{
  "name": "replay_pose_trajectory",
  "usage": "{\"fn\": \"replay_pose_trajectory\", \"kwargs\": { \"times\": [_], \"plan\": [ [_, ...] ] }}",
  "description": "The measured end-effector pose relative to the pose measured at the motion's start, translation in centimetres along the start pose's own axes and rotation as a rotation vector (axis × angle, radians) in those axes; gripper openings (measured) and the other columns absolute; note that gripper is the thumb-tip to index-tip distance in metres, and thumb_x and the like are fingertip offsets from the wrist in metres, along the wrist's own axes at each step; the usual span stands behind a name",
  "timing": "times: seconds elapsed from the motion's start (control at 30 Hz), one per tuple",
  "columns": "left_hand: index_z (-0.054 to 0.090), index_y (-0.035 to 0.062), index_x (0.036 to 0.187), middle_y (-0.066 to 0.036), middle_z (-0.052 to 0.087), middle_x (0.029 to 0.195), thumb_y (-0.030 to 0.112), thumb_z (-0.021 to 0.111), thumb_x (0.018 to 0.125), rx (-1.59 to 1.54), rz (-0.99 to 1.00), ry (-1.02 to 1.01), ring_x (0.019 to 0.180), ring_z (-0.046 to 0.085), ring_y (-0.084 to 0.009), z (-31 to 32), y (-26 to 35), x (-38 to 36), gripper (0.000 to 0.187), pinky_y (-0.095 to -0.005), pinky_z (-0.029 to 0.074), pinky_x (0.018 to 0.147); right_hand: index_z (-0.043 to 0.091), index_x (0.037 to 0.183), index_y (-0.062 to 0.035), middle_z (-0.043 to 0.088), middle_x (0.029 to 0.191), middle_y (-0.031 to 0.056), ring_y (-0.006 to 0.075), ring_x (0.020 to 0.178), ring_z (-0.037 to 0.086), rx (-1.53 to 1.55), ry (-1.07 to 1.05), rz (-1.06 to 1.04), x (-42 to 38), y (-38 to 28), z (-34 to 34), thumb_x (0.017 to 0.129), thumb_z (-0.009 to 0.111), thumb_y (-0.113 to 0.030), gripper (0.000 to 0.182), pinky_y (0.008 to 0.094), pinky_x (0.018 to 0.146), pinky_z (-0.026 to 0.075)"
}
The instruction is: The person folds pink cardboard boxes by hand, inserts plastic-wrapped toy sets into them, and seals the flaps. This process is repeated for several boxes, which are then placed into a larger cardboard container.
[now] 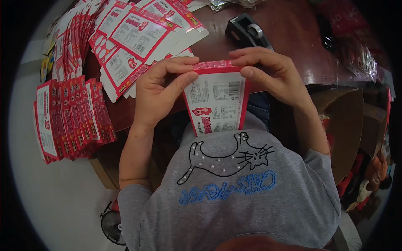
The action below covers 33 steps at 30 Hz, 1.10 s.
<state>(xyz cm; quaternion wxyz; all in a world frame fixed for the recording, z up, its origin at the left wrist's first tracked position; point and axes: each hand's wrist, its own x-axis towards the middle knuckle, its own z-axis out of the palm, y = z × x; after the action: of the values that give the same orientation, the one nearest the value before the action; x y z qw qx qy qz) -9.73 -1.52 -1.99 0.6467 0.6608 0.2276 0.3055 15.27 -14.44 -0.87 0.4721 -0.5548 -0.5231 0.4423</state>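
A red and white printed box [217, 98] stands upright against the front of the grey shirt, its narrow red edge at the top. My left hand [165, 85] grips the box's upper left corner between thumb and fingers. At the upper right corner, my right hand [268, 73] has its thumb on the printed face and its fingers at the top edge. The box's lower end meets the shirt, and its far side is hidden.
Flat printed cartons [138, 31] lie spread on the dark red table [289, 31]. Rows of packed boxes [69, 119] stand at the left edge. A black tape dispenser [247, 31] is beyond my right hand. An open cardboard carton [341, 125] stands at the right.
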Motion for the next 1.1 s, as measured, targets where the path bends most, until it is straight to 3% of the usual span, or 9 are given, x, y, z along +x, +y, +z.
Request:
{"fn": "replay_pose_trajectory", "kwargs": {
  "times": [0.1,0.2,0.27,0.4,0.5,0.63,0.87,0.93,1.1],
  "plan": [
    [0.065,-0.0029,0.113,-0.017,0.071,0.118,-0.002,0.070,0.092,0.074,-0.021,0.002,0.110,0.066,-0.0185,-2.1,0.4,2.3,0.021,-0.0308,0.054,0.096,0.066,0.127,-0.0044,0.060,0.133,0.0102,0.0158,0.113,0.063,-0.031,0.305,-0.249,-1.2,1.3,-2.1,0.095,0.072,-0.017,0.035,0.0283,0.090,0.054],
    [0.052,-0.0008,0.136,-0.019,0.066,0.128,0.001,0.067,0.095,0.092,-0.135,-0.030,0.121,0.062,-0.0212,-4.0,0.2,5.4,0.044,-0.0329,0.050,0.103,0.064,0.129,-0.0061,0.063,0.126,0.0094,0.0172,0.115,0.061,-0.206,0.478,-0.073,-3.3,4.1,-5.8,0.095,0.073,-0.023,0.039,0.0282,0.090,0.052],
    [0.046,0.0002,0.143,-0.023,0.055,0.143,0.006,0.071,0.093,0.217,0.080,-0.029,0.134,0.053,-0.0269,-4.2,-2.1,7.0,0.056,-0.0384,0.042,0.113,0.065,0.126,-0.0059,0.064,0.124,0.0088,0.0168,0.115,0.060,-0.376,0.564,0.005,-3.6,6.3,-6.4,0.095,0.072,-0.026,0.038,0.0288,0.090,0.052],
    [0.048,0.0039,0.145,-0.032,0.024,0.159,0.067,0.081,0.070,1.292,-0.106,-0.144,0.149,0.021,-0.0502,0.0,-3.4,5.0,0.104,-0.0549,0.029,0.118,0.069,0.115,-0.0059,0.062,0.127,0.0096,0.0150,0.112,0.061,-0.131,0.395,0.346,-2.2,6.8,-5.3,0.095,0.071,-0.032,0.034,0.0292,0.090,0.049],
    [0.052,0.0098,0.145,-0.032,0.023,0.159,0.061,0.084,0.067,1.532,-0.149,-0.086,0.145,0.024,-0.0542,2.8,-3.7,2.8,0.099,-0.0586,0.030,0.115,0.070,0.104,-0.0062,0.058,0.136,0.0097,0.0136,0.112,0.060,0.020,0.384,0.270,-2.5,7.2,-5.0,0.095,0.070,-0.029,0.024,0.0289,0.089,0.049],
    [0.051,0.0152,0.147,-0.030,0.023,0.158,0.049,0.084,0.067,1.352,0.014,-0.073,0.142,0.031,-0.0508,1.4,-4.2,2.2,0.093,-0.0570,0.033,0.113,0.069,0.094,-0.0075,0.051,0.147,0.0098,0.0106,0.109,0.059,0.091,0.414,0.076,-4.2,7.1,-4.6,0.095,0.071,-0.022,0.015,0.0280,0.089,0.048],
    [0.052,0.0184,0.145,-0.016,0.034,0.157,0.032,0.081,0.062,1.059,0.293,-0.577,0.141,0.035,-0.0435,3.4,-2.6,2.4,0.089,-0.0562,0.034,0.113,0.068,0.093,-0.0041,0.053,0.141,0.0123,0.0133,0.102,0.066,-0.211,0.528,0.104,-6.8,10.2,-3.8,0.092,0.073,-0.014,0.011,0.0258,0.083,0.052],
    [0.050,0.0194,0.146,-0.015,0.031,0.160,0.032,0.082,0.061,0.953,0.356,-0.803,0.142,0.034,-0.0416,2.8,-4.1,2.6,0.091,-0.0571,0.033,0.113,0.069,0.101,-0.0032,0.063,0.126,0.0092,0.0152,0.092,0.069,-0.432,0.578,0.080,-7.3,8.5,-3.6,0.093,0.070,-0.010,0.011,0.0274,0.079,0.054],
    [0.051,0.0240,0.145,-0.013,0.028,0.162,0.035,0.083,0.060,1.118,0.438,-0.848,0.141,0.036,-0.0396,1.7,-3.7,2.2,0.092,-0.0562,0.033,0.111,0.066,0.118,-0.0041,0.070,0.101,0.0071,0.0149,0.088,0.068,-0.227,0.271,0.073,-6.7,5.2,-1.6,0.096,0.063,-0.004,0.023,0.0290,0.079,0.055]
  ]
}}
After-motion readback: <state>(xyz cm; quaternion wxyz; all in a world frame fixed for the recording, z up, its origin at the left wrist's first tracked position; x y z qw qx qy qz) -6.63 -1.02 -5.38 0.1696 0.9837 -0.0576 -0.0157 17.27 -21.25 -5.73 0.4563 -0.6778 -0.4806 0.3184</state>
